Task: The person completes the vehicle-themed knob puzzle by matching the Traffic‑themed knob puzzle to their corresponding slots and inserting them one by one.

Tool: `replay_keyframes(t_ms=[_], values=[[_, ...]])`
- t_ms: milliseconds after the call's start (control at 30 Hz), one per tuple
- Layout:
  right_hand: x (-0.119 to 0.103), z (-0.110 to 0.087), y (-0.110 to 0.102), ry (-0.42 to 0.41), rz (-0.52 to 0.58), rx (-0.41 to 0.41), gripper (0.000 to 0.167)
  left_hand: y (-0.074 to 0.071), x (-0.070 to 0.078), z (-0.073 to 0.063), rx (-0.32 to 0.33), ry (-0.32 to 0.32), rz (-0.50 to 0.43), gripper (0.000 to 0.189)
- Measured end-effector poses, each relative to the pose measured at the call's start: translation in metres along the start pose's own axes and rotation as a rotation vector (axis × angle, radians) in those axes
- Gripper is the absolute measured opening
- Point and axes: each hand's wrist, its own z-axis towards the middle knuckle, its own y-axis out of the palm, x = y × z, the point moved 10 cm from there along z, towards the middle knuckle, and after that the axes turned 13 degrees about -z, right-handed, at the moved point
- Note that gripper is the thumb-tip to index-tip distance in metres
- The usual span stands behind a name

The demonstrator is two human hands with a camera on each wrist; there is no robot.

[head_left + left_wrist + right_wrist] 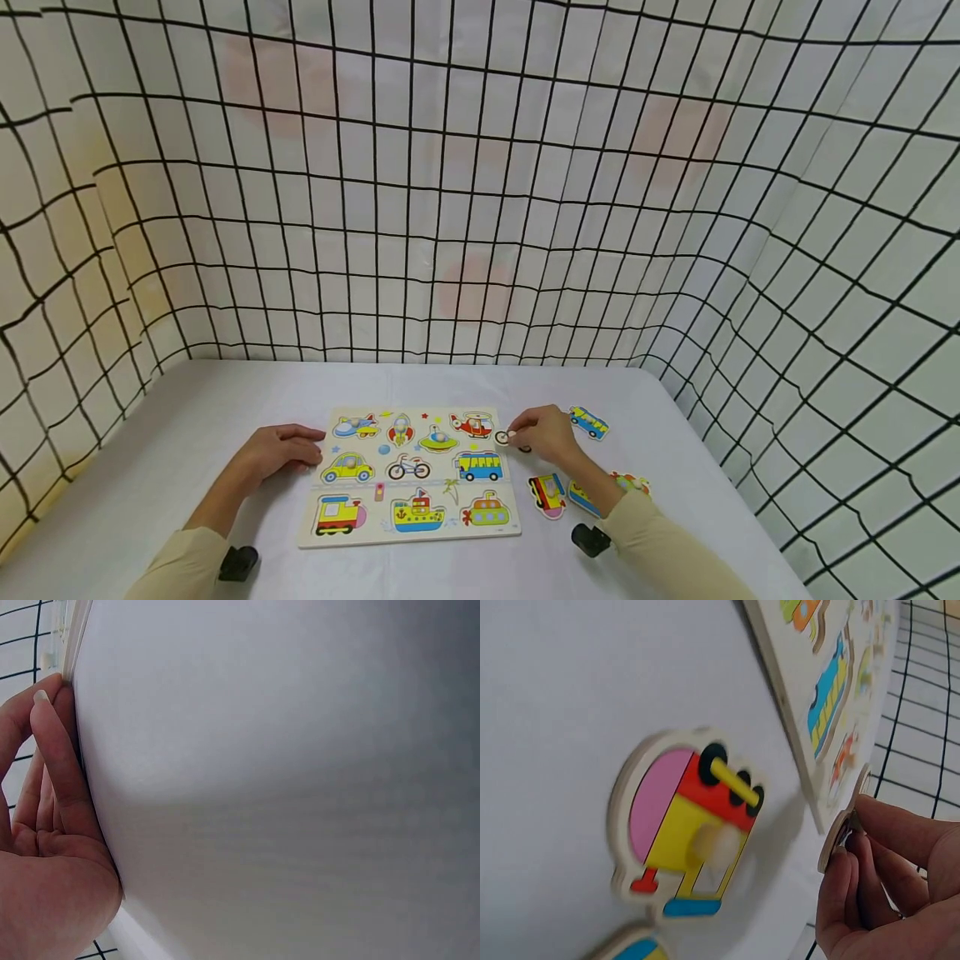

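Note:
A flat puzzle board (307,533) with printed vehicles lies on the white table. My left hand (273,454) rests at its left edge with relaxed fingers, the fingertips touching or very near that edge. Just off the board's right edge, my right hand (546,432) pinches a bicycle puzzle piece (502,437) between thumb and fingers. In the right wrist view the bicycle piece (832,844) is seen nearly edge-on, held above the table. A train piece (548,496) with a knob lies face up right of the board.
Beyond the right hand lies a blue bus piece (588,422). A blue and yellow piece (581,497) and a multicoloured piece (632,482) lie partly hidden under the right forearm. Black netting (450,275) over white sheeting surrounds the table's back and sides.

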Motion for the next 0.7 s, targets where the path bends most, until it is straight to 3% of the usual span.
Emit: replay_keyframes(t_ms=[700], values=[[-0.08,-0.015,0.053,-0.201,-0.022,-0.07,0.012,-0.001,-0.002,0.003,0.005,0.01,0.001,0.046]])
